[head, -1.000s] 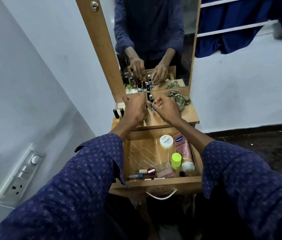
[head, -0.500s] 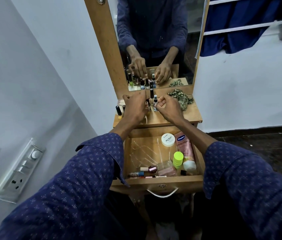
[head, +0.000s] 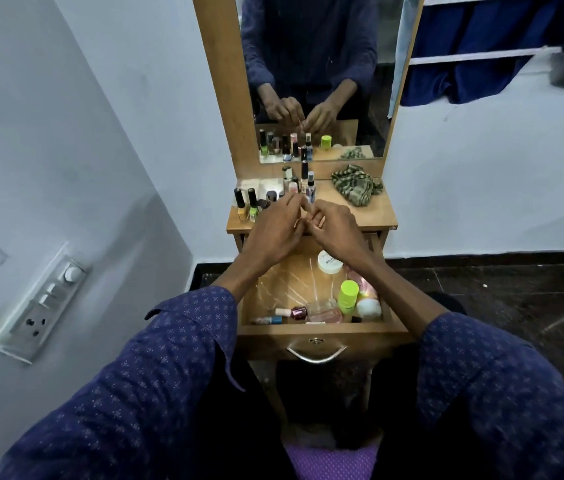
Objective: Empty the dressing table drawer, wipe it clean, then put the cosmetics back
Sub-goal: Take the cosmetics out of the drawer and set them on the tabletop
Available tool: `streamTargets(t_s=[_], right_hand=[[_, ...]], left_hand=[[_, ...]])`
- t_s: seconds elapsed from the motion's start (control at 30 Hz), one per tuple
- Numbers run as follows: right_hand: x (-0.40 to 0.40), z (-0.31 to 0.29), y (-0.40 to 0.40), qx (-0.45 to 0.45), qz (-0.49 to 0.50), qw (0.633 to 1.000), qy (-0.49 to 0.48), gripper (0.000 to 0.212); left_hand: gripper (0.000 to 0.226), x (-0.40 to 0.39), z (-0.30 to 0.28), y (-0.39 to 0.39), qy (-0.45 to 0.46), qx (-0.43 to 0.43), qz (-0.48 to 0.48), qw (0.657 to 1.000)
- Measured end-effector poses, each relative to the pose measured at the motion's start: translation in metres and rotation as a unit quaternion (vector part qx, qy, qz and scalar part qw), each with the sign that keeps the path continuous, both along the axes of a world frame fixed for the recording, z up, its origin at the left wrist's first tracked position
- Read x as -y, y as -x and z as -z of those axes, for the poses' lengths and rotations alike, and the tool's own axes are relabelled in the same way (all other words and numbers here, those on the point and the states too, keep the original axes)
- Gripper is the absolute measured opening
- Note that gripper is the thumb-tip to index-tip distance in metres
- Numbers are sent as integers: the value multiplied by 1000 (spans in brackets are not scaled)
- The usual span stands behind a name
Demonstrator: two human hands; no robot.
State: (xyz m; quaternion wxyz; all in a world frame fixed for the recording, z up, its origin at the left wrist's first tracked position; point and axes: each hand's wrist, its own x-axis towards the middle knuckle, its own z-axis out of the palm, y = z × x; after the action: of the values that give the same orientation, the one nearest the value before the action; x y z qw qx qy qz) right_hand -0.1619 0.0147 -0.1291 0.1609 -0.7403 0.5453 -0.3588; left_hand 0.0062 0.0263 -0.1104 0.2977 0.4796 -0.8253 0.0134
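The wooden drawer (head: 315,330) stands pulled out. Inside lie a white jar (head: 329,263), a green-capped bottle (head: 348,295), a pink tube (head: 367,292), a clear perfume bottle (head: 325,314) and two small nail polish bottles (head: 289,312). Several nail polish bottles (head: 252,202) and a small spray bottle (head: 310,188) stand on the table top (head: 374,216). My left hand (head: 273,233) and my right hand (head: 337,230) meet over the top's front edge, fingers curled, pinching a small thin item (head: 303,218) between them. Most of that item is hidden.
A crumpled green patterned cloth (head: 355,186) lies at the back right of the top. The mirror (head: 311,81) rises behind. A wall with a switch panel (head: 43,303) is close on the left, dark floor on the right. A purple mat (head: 329,464) lies below.
Both hands have drawn back from the bottle cluster toward the front edge of the top and now meet fingertip to fingertip. My view has tilted down.
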Motion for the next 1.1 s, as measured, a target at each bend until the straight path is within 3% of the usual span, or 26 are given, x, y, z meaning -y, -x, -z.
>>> streamTargets(t_s=[0.23, 0.4, 0.8, 1.1], right_hand=[[-52, 37, -6, -101, -144, 975, -137, 9], [-78, 61, -16, -119, -134, 974, -136, 5], [-79, 58, -11, -212, -166, 952, -149, 29], [-73, 46, -13, -305, -194, 913, -187, 22]], left_hand=[[9, -49, 60, -37, -139, -12, -9, 990], [8, -69, 83, -53, -251, 5, -29, 968], [21, -74, 79, -50, -319, 72, -37, 944], [19, -74, 80, -47, -309, 122, -36, 942]])
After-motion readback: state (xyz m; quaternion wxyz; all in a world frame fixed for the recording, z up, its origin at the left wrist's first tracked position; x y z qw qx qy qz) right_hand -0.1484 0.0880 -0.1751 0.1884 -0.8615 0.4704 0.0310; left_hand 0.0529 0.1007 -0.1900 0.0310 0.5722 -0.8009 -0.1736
